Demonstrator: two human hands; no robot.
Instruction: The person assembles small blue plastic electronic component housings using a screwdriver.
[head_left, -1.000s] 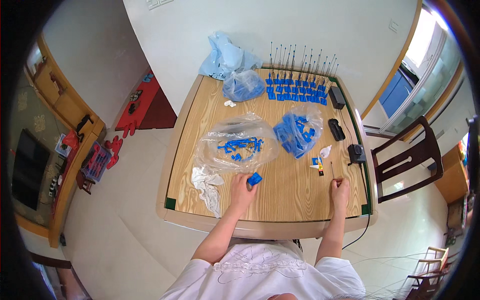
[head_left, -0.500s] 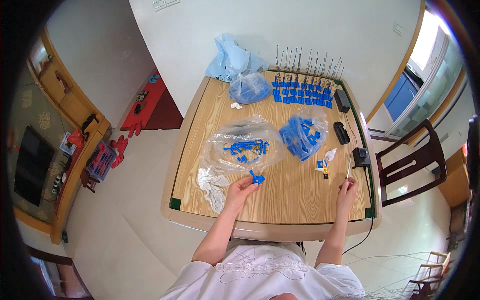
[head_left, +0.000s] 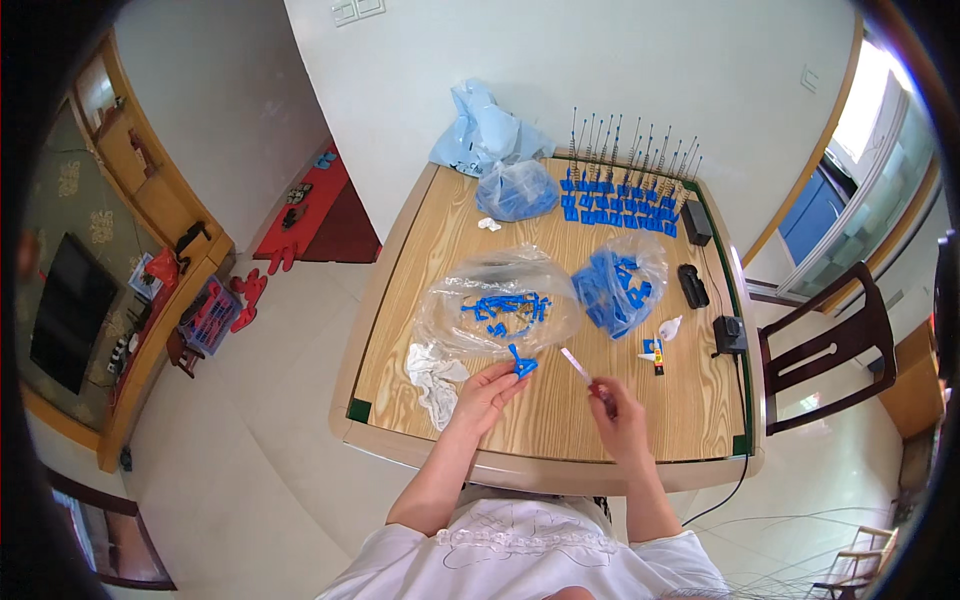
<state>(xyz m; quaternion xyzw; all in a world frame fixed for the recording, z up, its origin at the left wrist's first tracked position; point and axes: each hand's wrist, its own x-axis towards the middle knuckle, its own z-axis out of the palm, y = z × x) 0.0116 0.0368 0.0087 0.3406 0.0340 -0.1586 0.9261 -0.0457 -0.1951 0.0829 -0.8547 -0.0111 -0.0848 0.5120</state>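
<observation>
Left hand [head_left: 485, 398]: fingers pinch the blue part [head_left: 523, 366] at its near left side.
Blue part: at the left fingertips, over the tabletop [head_left: 700, 420], a narrow piece sticking up beyond the fingers.
Right hand [head_left: 621, 420]: fingers closed around the tool [head_left: 576, 364] at its dark reddish handle; motion blur hides the exact grip.
Tool: its thin pale end reaches out ahead and left of the right fingers, near the blue part but apart from it.
Open bag [head_left: 450, 333]: clear, just beyond the left fingers, small blue pieces [head_left: 505, 308] inside.
Parts bag [head_left: 652, 262]: clear, ahead of the right fingers, filled with blue parts.
Cloth [head_left: 436, 385]: white, crumpled, just left of the left fingers.
Tube [head_left: 658, 362]: ahead and right of the right fingers, a white bulb [head_left: 670, 327] just past it.
Black case [head_left: 692, 286]: farther ahead and right of the right fingers.
Stands [head_left: 615, 205]: blue bases in rows with springs and thin rods, well beyond both hands' fingers.
Far bags: 2, 1 light blue [head_left: 490, 130] and 1 clear [head_left: 517, 190], well beyond the left fingers.
</observation>
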